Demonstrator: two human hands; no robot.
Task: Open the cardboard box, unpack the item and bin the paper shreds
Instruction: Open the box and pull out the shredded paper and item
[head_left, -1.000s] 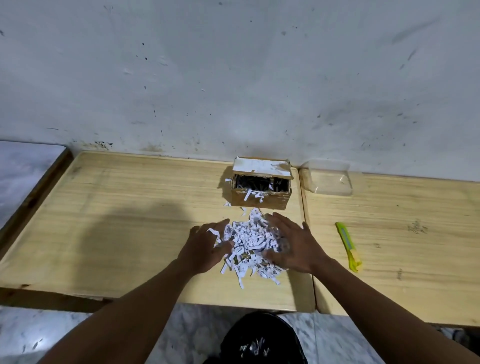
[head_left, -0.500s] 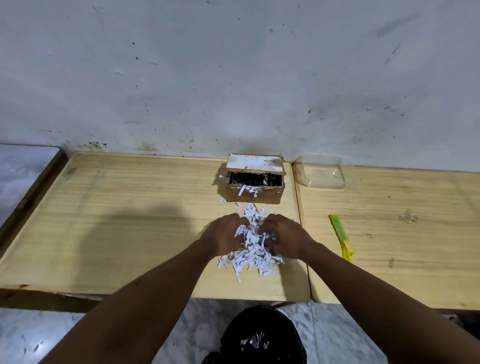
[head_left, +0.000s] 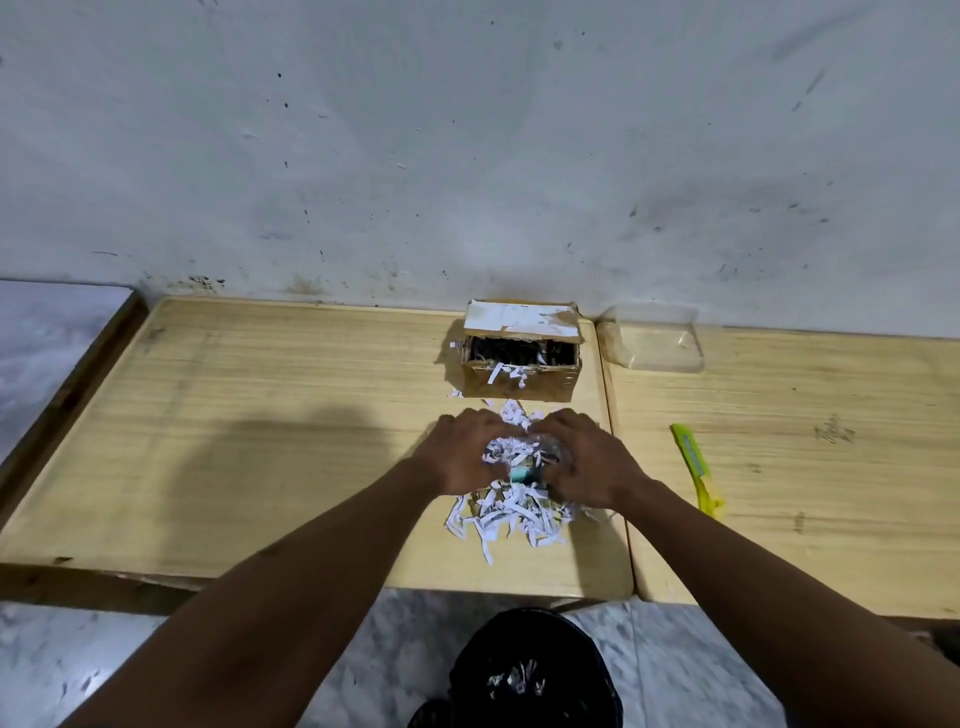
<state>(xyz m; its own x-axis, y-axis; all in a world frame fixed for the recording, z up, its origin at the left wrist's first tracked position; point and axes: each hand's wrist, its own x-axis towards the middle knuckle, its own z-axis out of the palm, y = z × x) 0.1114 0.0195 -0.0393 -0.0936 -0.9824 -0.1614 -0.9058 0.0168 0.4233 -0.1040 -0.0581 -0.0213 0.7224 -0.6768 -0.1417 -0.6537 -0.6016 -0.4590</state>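
We have both hands down on the pile of paper shreds (head_left: 511, 514) near the front edge of the surface (head_left: 260, 441). Our left hand (head_left: 465, 452) and right hand (head_left: 587, 462) face each other, and the fingers of each are curled in, gripping a clump of the shreds from either side. Between the palms a small teal thing (head_left: 521, 473) shows among the strips; we cannot tell what it is. Loose strips spread out below the hands towards us.

Just behind the pile stands the cardboard box (head_left: 519, 384), its flap folded back, with dark filling inside and a few white strips hanging over its front wall. To its right, against the wall, sits a clear plastic tub (head_left: 657, 340). A yellow-green cutter (head_left: 696, 467) lies well to the right of our right hand. On the floor below the front edge stands a bin (head_left: 535, 675) lined in black, with some shreds inside.
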